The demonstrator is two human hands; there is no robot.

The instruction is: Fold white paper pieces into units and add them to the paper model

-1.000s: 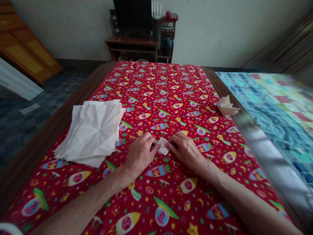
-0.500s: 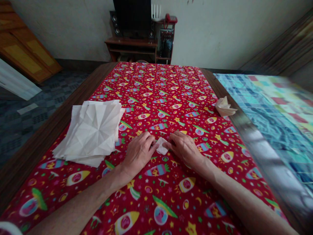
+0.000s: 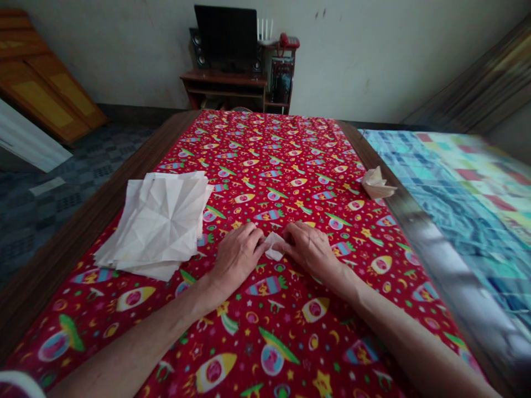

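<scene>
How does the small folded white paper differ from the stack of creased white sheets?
The small folded white paper is far smaller than the stack of creased white sheets. The left hand and right hand touch the paper; neither touches the stack. Both are white paper.

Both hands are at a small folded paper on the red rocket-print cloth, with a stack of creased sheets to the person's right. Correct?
No: in the head view, the stack of creased sheets lies to the person's left. The rest holds: left hand and right hand are at the small folded paper on the red rocket-print cloth.
</scene>
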